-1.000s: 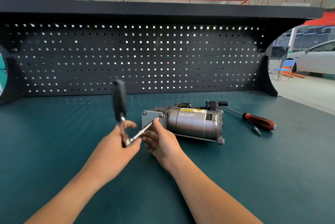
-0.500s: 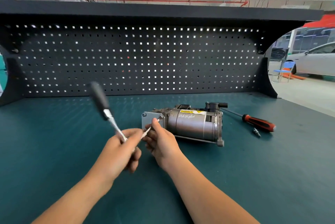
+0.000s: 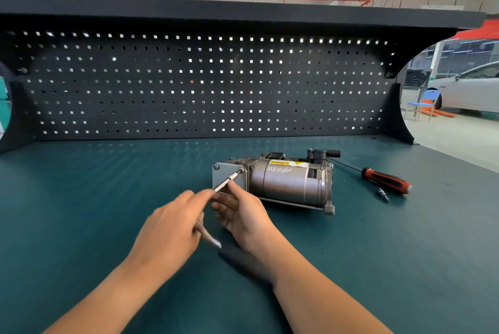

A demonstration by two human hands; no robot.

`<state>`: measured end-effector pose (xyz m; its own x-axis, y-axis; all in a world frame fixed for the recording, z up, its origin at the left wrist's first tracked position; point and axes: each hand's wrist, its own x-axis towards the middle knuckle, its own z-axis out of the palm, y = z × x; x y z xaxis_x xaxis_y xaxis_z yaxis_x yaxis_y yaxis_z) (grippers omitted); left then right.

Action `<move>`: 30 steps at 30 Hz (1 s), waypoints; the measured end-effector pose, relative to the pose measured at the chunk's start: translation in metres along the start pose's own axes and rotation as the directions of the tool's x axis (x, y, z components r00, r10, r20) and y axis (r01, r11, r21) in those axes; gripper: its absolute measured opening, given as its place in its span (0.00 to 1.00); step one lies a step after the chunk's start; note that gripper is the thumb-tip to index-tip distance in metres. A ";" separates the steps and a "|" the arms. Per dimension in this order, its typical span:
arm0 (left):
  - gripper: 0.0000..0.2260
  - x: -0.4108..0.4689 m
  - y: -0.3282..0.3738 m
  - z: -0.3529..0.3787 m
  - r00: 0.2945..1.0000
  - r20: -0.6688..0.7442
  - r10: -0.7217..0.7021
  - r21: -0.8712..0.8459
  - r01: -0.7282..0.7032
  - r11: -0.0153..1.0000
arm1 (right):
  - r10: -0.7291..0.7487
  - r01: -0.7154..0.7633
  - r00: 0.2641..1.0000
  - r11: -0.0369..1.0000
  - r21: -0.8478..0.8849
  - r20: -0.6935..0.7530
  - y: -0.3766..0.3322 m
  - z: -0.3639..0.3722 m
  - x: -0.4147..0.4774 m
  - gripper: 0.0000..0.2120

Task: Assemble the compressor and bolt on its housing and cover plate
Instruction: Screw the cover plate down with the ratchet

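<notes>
Compressor (image 3: 283,185) lies on its side on the green table (image 3: 81,212), right of centre, well forward of the pegboard (image 3: 189,85). Silver motor barrel faces the camera; yellow warning label (image 3: 287,163) on top; black fitting at the rear right end. Cover plate (image 3: 224,173) sits flat on the left end of the unit, with a bolt (image 3: 240,170) at its upper right corner and a second one at the upper left.

Wrench (image 3: 225,181): thin silver shaft, tip seated on the upper right bolt, running down and left toward the hands. Its dark handle points back toward the person below the hands and is too blurred to make out in detail.

Left hand (image 3: 172,228): grip closed round the wrench where shaft meets handle, fingers curled, knuckles up.

Right hand (image 3: 243,217): just in front of the cover plate, thumb lying along the shaft near the tip, fingers loosely curled beneath. Cannot tell whether this grip closes on the shaft or only steadies it.

Screwdriver (image 3: 388,181), red and black handle, lies on the table right of the compressor, blade pointing at the black fitting. Small metal bit (image 3: 383,194) just beside its handle, apart from the compressor.

Beyond the table's right end: a white car (image 3: 469,87) and a blue chair (image 3: 429,98)
</notes>
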<state>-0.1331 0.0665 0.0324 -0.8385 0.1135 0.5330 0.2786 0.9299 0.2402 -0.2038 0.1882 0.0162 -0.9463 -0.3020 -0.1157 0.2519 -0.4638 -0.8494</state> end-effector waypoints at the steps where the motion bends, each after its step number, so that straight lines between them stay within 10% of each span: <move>1: 0.26 -0.001 0.000 0.001 0.999 0.011 0.040 0.096 -0.040 0.995 | -0.001 0.001 1.000 1.000 -0.009 0.002 0.000 -0.001 0.000 0.11; 6: 0.16 0.005 0.000 0.003 0.988 0.009 -0.156 -0.375 0.148 0.915 | -0.020 0.020 1.000 0.999 -0.032 0.001 0.000 0.001 0.001 0.10; 9: 0.10 0.006 0.014 0.003 0.889 0.314 -0.333 -0.791 0.439 0.427 | -0.044 0.044 0.999 0.999 -0.019 -0.010 0.001 0.001 0.001 0.10; 12: 0.13 0.009 0.025 -0.005 0.737 0.583 -0.343 -0.810 0.559 -0.175 | -0.066 0.066 0.998 0.998 -0.013 -0.009 0.001 0.001 0.001 0.10; 15: 0.18 0.011 0.023 -0.012 0.662 0.668 -0.339 -0.736 0.521 -0.433 | -0.107 0.105 0.994 0.993 -0.055 -0.019 0.003 0.002 0.003 0.10; 18: 0.09 0.010 0.021 -0.009 0.690 0.613 -0.385 -0.789 0.559 -0.256 | -0.147 0.139 0.987 0.984 -0.111 -0.065 0.004 0.003 0.004 0.12; 21: 0.06 0.007 0.016 -0.005 0.849 0.327 -0.415 -0.773 0.493 0.399 | -0.175 0.157 0.977 0.977 -0.146 -0.122 0.003 0.002 0.004 0.13; 24: 0.14 0.001 0.009 0.003 0.987 0.034 -0.158 -0.225 0.161 0.961 | -0.185 0.169 0.973 0.979 -0.117 -0.138 0.002 0.001 0.003 0.13; 26: 0.19 -0.003 0.012 0.008 0.998 0.010 -0.056 -0.019 0.056 0.998 | -0.201 0.182 0.968 0.974 -0.134 -0.147 0.003 0.000 0.003 0.14; 30: 0.19 -0.003 0.015 0.010 0.997 -0.011 -0.077 -0.213 0.073 0.974 | -0.186 0.170 0.967 0.980 -0.102 -0.177 0.001 0.000 0.005 0.13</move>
<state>-0.1312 0.0836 0.0261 -0.8521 0.0375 0.5221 0.3102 0.8396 0.4459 -0.2078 0.1862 0.0144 -0.9973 -0.0585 -0.0451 0.0656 -0.4212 -0.9046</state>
